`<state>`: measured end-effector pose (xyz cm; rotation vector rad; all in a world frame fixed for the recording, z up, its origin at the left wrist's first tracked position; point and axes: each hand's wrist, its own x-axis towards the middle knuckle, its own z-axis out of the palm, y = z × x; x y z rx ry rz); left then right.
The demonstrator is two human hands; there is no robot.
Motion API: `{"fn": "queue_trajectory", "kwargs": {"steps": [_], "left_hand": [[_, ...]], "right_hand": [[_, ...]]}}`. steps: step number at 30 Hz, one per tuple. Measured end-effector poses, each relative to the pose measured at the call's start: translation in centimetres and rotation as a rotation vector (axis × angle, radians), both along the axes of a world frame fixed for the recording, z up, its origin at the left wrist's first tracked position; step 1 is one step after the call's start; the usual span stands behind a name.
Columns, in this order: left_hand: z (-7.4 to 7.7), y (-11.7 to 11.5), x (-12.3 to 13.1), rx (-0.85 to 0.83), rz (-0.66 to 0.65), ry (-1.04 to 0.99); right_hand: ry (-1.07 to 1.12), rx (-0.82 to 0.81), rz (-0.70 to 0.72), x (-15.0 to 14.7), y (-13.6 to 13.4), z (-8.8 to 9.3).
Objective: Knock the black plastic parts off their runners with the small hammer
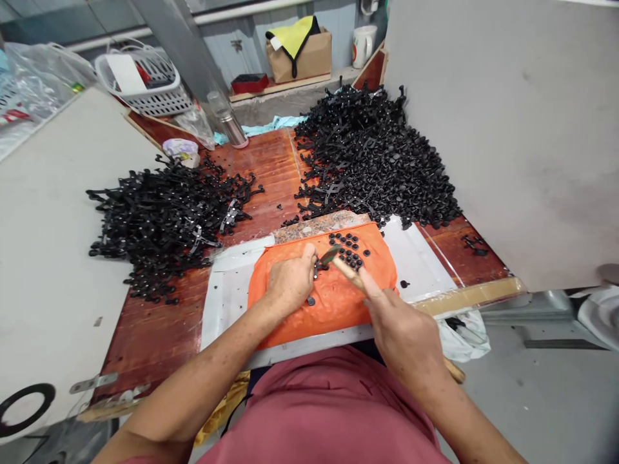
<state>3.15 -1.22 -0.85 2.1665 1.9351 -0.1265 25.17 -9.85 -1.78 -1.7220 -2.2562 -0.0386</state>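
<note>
My right hand (403, 322) grips the wooden handle of a hammer (349, 272). The handle's end sticks out below my wrist, and the dark head, slightly blurred, is just right of my left fingers. My left hand (293, 277) is closed at the fingertips on a small black part (317, 269), mostly hidden by the fingers. Under both hands lies an orange cloth (300, 322) over a stone slab (322, 225). Several round black caps (351, 258) sit on the cloth beyond the hammer head. One more black cap (311, 301) lies close below my left hand.
A heap of black strap-like parts (164, 219) is on the left, a larger black heap (382, 154) at the back right. A steel flask (229, 122), a white basket (145, 80), a box (304, 55) and a mug (362, 46) stand behind. Grey boards (507, 142) flank the table.
</note>
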Motion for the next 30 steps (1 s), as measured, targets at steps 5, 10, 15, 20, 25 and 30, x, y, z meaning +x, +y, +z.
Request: {"fn": "queue_trajectory", "kwargs": {"steps": [5,10,15,20,25,30], "left_hand": [[0.1,0.0,0.1,-0.032,0.011,-0.010],[0.2,0.0,0.2,-0.031,0.013,0.020],[0.0,0.0,0.1,-0.027,-0.001,0.036],[0.0,0.2,0.0,-0.017,0.027,0.057],[-0.2,-0.2,-0.4,-0.017,-0.038,-0.036],[2.8,0.7,-5.1,0.034,-0.004,-0.098]], "right_hand": [[-0.012,-0.019,0.016,-0.2,-0.1,0.5],[-0.047,-0.033,0.045,-0.1,-0.1,0.0],[-0.023,-0.081,0.021,-0.4,0.0,0.1],[-0.007,-0.199,0.060,-0.6,-0.2,0.0],[0.306,-0.115,-0.013,1.8,-0.2,0.3],[0.351,-0.119,-0.187,6.6,0.5,-0.7]]}}
